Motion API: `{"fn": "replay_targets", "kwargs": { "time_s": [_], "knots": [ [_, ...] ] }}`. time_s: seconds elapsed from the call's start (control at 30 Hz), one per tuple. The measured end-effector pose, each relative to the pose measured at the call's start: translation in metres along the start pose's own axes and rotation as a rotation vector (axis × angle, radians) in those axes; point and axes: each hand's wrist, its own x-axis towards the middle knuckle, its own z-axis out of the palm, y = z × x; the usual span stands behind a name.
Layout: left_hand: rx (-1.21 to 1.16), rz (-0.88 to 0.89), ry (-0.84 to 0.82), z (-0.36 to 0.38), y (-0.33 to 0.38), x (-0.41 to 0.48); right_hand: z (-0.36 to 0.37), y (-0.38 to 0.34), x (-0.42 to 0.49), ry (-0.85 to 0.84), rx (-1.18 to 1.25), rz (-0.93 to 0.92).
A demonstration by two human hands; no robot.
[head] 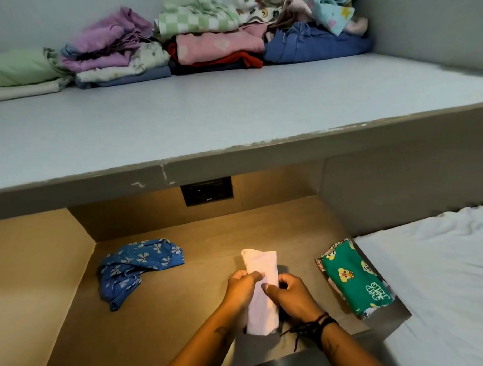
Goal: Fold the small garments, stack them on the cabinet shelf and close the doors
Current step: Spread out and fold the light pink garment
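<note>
Step in hand: folding. Both hands work a white garment (261, 287), already narrowed to a long strip, on the lit wooden surface (192, 304) below the shelf (237, 108).

Left hand (242, 288): fingers curled, thumb and fingertips pinching the strip's left edge. Right hand (288, 292): likewise closed on the right edge, thumb on top of the cloth. Both forearms reach in from below, wrists low, dark cords at the right wrist.

Next move, by my reading: double the strip end over end into a compact packet, keeping the edges aligned so it does not spring open.

Still unfolded: blue bow-print garment (139, 267), crumpled to the left. Green cartoon-print piece (354, 280) lies folded to the right, beside the bed (437, 271). Folded stacks (212, 42) sit at the shelf's back. Doors not in view.
</note>
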Motion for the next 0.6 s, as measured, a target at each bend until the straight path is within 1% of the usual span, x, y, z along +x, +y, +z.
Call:
{"fn": "replay_targets", "kwargs": {
  "time_s": [0.07, 0.13, 0.2, 0.27, 0.37, 0.47, 0.53, 0.57, 0.6],
  "knots": [
    [-0.081, 0.058, -0.072, 0.006, 0.009, -0.014, -0.014, -0.007, -0.006, -0.007, 0.128, -0.062],
    [-0.179, 0.114, -0.143, 0.018, 0.017, -0.026, -0.033, -0.017, -0.013, -0.006, 0.197, -0.112],
    [-0.282, 0.143, -0.232, 0.037, 0.027, -0.038, -0.056, -0.024, -0.021, 0.039, 0.204, -0.163],
    [-0.332, 0.154, -0.287, 0.06, 0.034, -0.049, -0.082, -0.029, -0.028, 0.15, 0.132, -0.207],
    [-0.272, 0.126, -0.275, 0.099, 0.035, -0.053, -0.123, -0.029, -0.029, 0.325, -0.03, -0.28],
    [-0.186, 0.11, -0.283, 0.136, 0.033, -0.048, -0.162, -0.017, -0.022, 0.415, -0.139, -0.3],
    [-0.036, 0.096, -0.241, 0.156, 0.027, -0.045, -0.176, 0.0, -0.016, 0.448, -0.264, -0.222],
    [0.069, 0.098, -0.19, 0.164, 0.023, -0.044, -0.179, 0.009, -0.015, 0.463, -0.358, -0.159],
    [0.179, 0.14, -0.12, 0.171, 0.018, -0.041, -0.182, 0.018, -0.015, 0.486, -0.452, -0.11]
  ]
}}
